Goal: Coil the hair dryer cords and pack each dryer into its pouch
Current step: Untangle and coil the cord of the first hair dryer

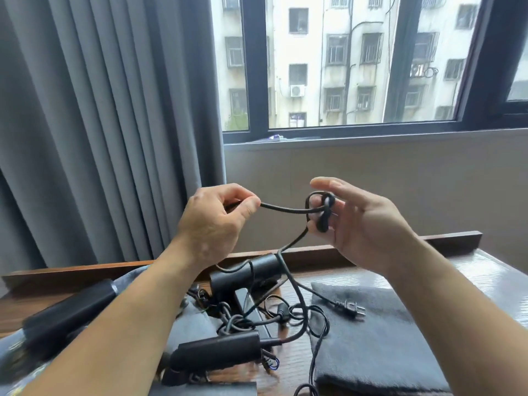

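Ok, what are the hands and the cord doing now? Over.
Left grip pinches cord. Right grip holds its loop. Other cords tangled on table below, pouch flat.

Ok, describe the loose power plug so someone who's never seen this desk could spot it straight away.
Look at the wooden table under the window, then the flat dark grey pouch on its right side. The black plug lies near the pouch's far left corner. Its two bare prongs point right, clear of the cord tangle to its left.
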`<state>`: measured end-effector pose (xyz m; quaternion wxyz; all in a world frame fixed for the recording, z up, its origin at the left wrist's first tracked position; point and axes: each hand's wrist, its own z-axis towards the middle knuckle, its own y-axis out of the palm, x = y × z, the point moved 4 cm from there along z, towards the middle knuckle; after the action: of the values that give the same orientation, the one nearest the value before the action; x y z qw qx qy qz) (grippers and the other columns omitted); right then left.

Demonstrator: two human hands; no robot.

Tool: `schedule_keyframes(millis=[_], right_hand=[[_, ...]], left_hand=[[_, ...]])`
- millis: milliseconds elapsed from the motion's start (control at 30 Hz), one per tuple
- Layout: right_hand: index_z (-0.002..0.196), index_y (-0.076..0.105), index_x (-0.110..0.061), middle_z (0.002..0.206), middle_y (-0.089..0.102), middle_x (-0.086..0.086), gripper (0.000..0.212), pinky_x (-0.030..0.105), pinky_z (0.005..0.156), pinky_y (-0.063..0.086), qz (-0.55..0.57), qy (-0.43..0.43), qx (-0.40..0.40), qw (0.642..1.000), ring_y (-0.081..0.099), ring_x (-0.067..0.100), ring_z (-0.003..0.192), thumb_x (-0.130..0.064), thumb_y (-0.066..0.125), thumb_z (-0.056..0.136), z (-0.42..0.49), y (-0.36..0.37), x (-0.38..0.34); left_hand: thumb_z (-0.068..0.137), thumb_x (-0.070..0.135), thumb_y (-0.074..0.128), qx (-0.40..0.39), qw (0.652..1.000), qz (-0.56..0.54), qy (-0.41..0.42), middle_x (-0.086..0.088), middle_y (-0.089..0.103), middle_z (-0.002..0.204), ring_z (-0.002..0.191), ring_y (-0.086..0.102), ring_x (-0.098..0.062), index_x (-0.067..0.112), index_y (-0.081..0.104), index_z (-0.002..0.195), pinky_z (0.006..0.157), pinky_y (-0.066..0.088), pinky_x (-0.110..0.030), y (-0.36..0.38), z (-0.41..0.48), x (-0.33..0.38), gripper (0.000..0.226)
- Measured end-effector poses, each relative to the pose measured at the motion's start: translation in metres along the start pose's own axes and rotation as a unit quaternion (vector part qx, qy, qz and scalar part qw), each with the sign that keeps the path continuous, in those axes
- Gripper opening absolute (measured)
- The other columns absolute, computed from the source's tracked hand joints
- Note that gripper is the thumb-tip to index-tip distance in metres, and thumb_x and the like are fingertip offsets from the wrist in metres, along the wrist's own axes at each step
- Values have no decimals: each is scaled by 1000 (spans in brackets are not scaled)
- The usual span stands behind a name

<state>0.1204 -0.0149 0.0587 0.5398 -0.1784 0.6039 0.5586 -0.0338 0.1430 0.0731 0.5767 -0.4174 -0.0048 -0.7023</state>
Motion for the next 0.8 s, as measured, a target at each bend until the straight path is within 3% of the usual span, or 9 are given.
schedule_keyframes(millis=[100,200,333,433,533,600,700,733,800], right_hand=[[116,67,0,109,71,23,41,38,75,63,64,0,-45,997,71,25,81,-1,47,81,-3,1,-5],[120,62,1,118,70,27,36,36,83,63,-3,-36,-44,998,75,32,93,8,59,85,-3,7,-1],[106,70,-5,98,78,15,35,27,69,62,-173,-98,15,980,76,24,87,-16,74,73,-6,20,7],[89,74,-16,72,74,5,27,25,51,47,-302,-147,56,940,67,21,59,-35,81,72,-9,26,9],[74,69,-19,57,46,-2,33,33,55,30,-408,-184,85,890,37,17,54,-48,82,79,-7,20,12],[75,67,-20,68,61,-4,36,36,65,45,-453,-182,80,869,53,17,63,-54,77,78,-7,21,15],[97,62,-13,83,74,10,35,56,84,57,-378,-162,23,911,72,30,77,-41,80,83,-7,25,20],[108,59,-13,80,73,13,37,57,81,59,-336,-145,-4,930,72,33,71,-33,79,84,-7,25,23],[121,61,-25,72,70,14,41,41,65,57,-330,-137,-29,934,68,31,60,-27,72,81,-8,25,24]], left_hand=[[97,34,63,-49,998,4,-34,8,67,65,63,60,-10,30,74,83,66,53,-31,1,-1,-4,18],[88,34,51,-97,993,-37,-56,11,68,71,65,58,-10,35,74,93,72,54,-37,5,-4,-4,23],[84,46,48,-139,989,-27,-32,13,73,92,93,65,-6,34,75,105,90,51,-38,3,-10,3,36],[88,46,52,-151,988,-33,-8,14,72,89,85,63,-4,36,74,109,79,47,-32,5,-16,4,32],[94,42,55,-150,986,-70,-9,13,74,94,91,66,-14,38,74,110,87,52,-41,7,-21,-4,25],[96,42,55,-154,984,-89,-15,7,77,100,101,69,-18,34,76,104,99,51,-46,9,-23,-9,24],[96,40,56,-170,982,-86,-12,3,77,89,93,69,-23,27,78,94,94,53,-45,11,-23,-11,25],[98,39,57,-180,981,-77,-8,3,74,82,86,68,-21,27,78,92,88,53,-42,11,-22,-11,25],[102,32,58,-207,976,-62,-12,8,73,80,85,68,-8,26,78,91,84,52,-30,10,-20,-12,24]])
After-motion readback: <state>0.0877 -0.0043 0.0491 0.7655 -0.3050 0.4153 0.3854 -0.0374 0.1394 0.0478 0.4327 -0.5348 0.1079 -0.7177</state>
